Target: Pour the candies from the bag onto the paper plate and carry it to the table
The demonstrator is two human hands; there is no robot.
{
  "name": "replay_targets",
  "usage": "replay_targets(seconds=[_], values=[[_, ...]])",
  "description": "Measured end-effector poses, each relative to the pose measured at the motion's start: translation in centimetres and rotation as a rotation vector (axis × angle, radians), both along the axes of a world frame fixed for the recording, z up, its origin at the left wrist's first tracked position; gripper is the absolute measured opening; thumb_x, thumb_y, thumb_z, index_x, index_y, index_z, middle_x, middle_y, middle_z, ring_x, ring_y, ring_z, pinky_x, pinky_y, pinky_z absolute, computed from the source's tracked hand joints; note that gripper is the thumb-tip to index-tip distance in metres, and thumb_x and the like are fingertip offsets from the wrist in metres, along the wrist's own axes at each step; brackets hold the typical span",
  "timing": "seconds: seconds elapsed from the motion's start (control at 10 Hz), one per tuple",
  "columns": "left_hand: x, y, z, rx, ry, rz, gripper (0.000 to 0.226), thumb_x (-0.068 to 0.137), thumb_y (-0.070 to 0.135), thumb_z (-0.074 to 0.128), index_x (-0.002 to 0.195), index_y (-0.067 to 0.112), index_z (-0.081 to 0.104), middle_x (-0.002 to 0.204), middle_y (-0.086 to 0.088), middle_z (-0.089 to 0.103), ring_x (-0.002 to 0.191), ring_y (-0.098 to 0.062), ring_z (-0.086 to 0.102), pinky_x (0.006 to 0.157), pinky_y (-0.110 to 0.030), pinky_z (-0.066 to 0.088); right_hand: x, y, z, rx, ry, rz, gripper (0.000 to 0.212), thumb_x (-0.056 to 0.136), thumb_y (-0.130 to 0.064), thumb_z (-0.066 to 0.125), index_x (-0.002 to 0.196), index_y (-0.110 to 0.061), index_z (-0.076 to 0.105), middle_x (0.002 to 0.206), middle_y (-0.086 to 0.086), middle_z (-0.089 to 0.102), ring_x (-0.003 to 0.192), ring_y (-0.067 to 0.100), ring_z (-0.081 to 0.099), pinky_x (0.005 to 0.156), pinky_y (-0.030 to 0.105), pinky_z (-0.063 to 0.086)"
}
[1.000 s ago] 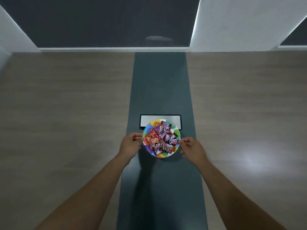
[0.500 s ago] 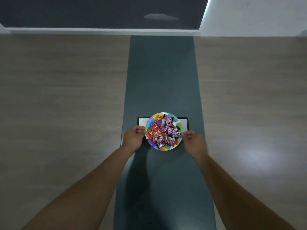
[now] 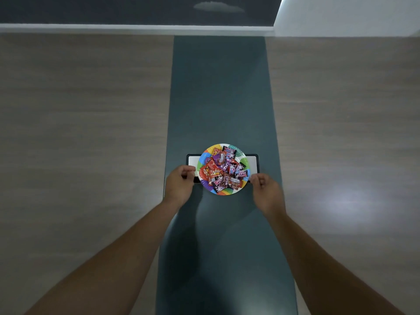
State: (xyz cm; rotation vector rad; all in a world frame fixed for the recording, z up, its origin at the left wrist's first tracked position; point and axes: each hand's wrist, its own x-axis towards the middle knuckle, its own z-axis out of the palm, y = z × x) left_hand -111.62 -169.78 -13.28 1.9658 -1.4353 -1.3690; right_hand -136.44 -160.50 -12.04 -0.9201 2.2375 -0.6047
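Observation:
A rainbow-rimmed paper plate (image 3: 227, 191) rests on the dark green centre strip (image 3: 221, 98) of the table. It is heaped with several wrapped candies (image 3: 223, 170) in red, purple and black. My left hand (image 3: 179, 184) sits just left of the plate, with its fingers loosely curled a small gap from the rim. Just right of the plate, my right hand (image 3: 267, 190) has its fingertips close to the rim and holds nothing. No candy bag is in view.
The plate partly covers a white panel in a black frame (image 3: 252, 163) set into the strip. Wood-grain table surface (image 3: 86, 133) spreads to both sides. A dark wall with a pale ledge (image 3: 136, 27) runs along the far edge.
The plate went forward over the white panel and now lies on the strip. Both hands, which gripped its rim earlier, have drawn slightly off it. The view has tilted down.

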Motion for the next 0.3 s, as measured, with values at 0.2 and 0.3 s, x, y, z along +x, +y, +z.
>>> replay_targets(seconds=[0.2, 0.3], values=[[1.2, 8.4, 0.5, -0.422, -0.214, -0.292, 0.028, 0.107, 0.022, 0.058, 0.131, 0.016, 0.072, 0.131, -0.004, 0.06, 0.121, -0.017, 0.058, 0.098, -0.023, 0.052, 2.4, 7.9, -2.9, -0.063, 0.261, 0.347, 0.047, 0.109, -0.031, 0.051, 0.154, -0.017, 0.055, 0.163, 0.007, 0.049, 0.149, 0.032, 0.046, 0.118, 0.052, 0.046], [1.1, 12.8, -1.3, -0.48, -0.388, -0.454, 0.052, 0.108, 0.037, 0.051, 0.157, 0.017, 0.053, 0.164, -0.007, 0.045, 0.151, -0.026, 0.044, 0.122, -0.043, 0.045, 3.6, 10.8, -4.3, 0.007, 0.424, 0.514, 0.067, 0.113, -0.043, 0.037, 0.173, -0.02, 0.018, 0.182, 0.002, 0.01, 0.169, 0.023, 0.009, 0.135, 0.047, 0.021]])
